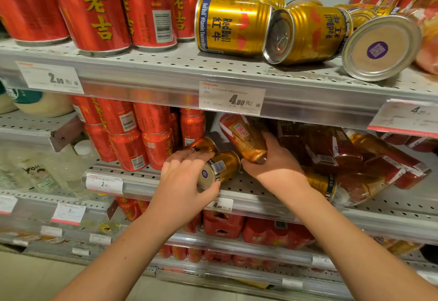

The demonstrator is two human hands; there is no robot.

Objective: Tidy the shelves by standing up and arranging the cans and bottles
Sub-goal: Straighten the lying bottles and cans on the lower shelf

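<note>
On the middle shelf (pixel 247 181), a sheet of grey perforated metal with a clear plastic price rail along its front, the left hand (pixel 187 177) grips a short gold can (pixel 221 168) that lies on its side. The fingers curl over the ribbed cylinder and the thumb clamps below, by the flat silver end with its round purple sticker. A second gold can (pixel 203 144) lies just behind it, partly hidden by the fingers. Just beside them the right hand (pixel 272 165) wraps its fingers round the lower end of a tilted plastic bottle (pixel 245 136) holding clear amber liquid, with a glossy red label. To the right a heap of similar bottles (pixel 355 158) lies slanted and overlapping. To the left, squat red cans (pixel 132 137) stand stacked two high in rows. On the upper shelf (pixel 166 63), also perforated metal, tall smooth red cans (pixel 94 9) with yellow characters stand upright. Beside them several gold cans lie tipped over: one (pixel 233 25) shows its printed side, a neighbour (pixel 305 33) shows its pull-tab lid, and a third (pixel 379 48) shows its dull circular base with a purple sticker. A white paper price tag (pixel 232 98) sits behind the rail under them.
</note>
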